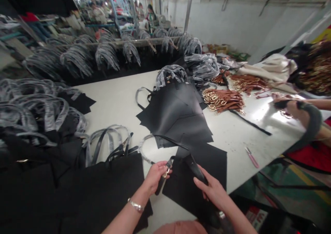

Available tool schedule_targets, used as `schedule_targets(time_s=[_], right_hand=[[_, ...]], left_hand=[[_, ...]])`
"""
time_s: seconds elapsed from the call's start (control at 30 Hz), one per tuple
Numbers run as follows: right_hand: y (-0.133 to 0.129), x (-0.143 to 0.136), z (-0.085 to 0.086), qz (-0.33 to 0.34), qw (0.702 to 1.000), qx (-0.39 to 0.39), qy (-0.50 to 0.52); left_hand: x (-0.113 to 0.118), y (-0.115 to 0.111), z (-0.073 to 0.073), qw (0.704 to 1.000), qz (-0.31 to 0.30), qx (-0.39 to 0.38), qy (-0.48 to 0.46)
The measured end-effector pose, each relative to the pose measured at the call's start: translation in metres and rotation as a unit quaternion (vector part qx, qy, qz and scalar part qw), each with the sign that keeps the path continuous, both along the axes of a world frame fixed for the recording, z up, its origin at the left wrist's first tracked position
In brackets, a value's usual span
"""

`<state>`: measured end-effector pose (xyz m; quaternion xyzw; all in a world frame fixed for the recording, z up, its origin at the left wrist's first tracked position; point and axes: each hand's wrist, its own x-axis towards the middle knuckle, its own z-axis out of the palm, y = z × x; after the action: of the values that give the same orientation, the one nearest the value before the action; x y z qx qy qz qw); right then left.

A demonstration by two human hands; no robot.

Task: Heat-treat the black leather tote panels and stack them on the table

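Observation:
My left hand [157,174] is closed on a black strap with a gold buckle [166,172], at the left edge of a black panel [219,161]. Over that panel, my right hand [210,185] has its fingers wrapped round a dark strap-like piece [195,168]. A clear-wrapped handle loop [141,146] curves on the table just beyond my left hand. Behind both hands lies a fanned stack of black panels [178,109].
Black bags with wrapped handles [103,168] cover the left side. Brown straps with gold clasps [224,101] and a pink-handled tool [252,158] lie on the table [113,85]. Another person's hand [297,111] holds a dark strap at right. Wrapped handles [106,54] hang behind.

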<state>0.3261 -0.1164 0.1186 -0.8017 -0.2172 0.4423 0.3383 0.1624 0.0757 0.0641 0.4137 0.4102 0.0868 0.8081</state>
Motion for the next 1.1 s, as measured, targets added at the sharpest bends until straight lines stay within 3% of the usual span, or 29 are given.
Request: schedule_targets(time_s=[0.13,0.27,0.47,0.6,0.7,0.8,0.93,1.03,1.1], right_hand=[[0.002,-0.007,0.02,0.048,0.994,0.017,0.092],[0.009,-0.009,0.019,0.056,0.984,0.016,0.17],[0.013,-0.003,0.014,0.017,0.985,0.04,0.167],[0.009,-0.002,0.009,0.004,0.984,0.03,0.175],[0.011,0.002,0.006,-0.035,0.991,0.028,0.125],[0.006,0.006,0.009,-0.033,0.993,0.029,0.112],[-0.012,0.001,0.019,-0.021,0.992,0.012,0.121],[-0.025,-0.007,0.024,-0.012,0.99,-0.003,0.137],[-0.029,-0.011,0.025,0.004,0.988,-0.001,0.153]], left_hand=[[0.012,-0.027,-0.002,0.998,0.032,-0.027,-0.05],[0.016,-0.04,-0.005,0.995,0.044,-0.049,-0.069],[0.016,-0.04,-0.007,0.988,0.106,-0.102,-0.036],[0.02,-0.044,-0.004,0.983,0.105,-0.147,-0.035],[0.022,-0.051,-0.003,0.966,0.102,-0.234,-0.032],[0.022,-0.057,-0.002,0.954,0.064,-0.294,-0.01],[0.021,-0.063,-0.002,0.986,0.049,-0.154,-0.045],[0.022,-0.066,-0.002,0.995,0.074,-0.047,-0.053],[0.023,-0.066,-0.003,0.997,0.055,0.003,-0.051]])
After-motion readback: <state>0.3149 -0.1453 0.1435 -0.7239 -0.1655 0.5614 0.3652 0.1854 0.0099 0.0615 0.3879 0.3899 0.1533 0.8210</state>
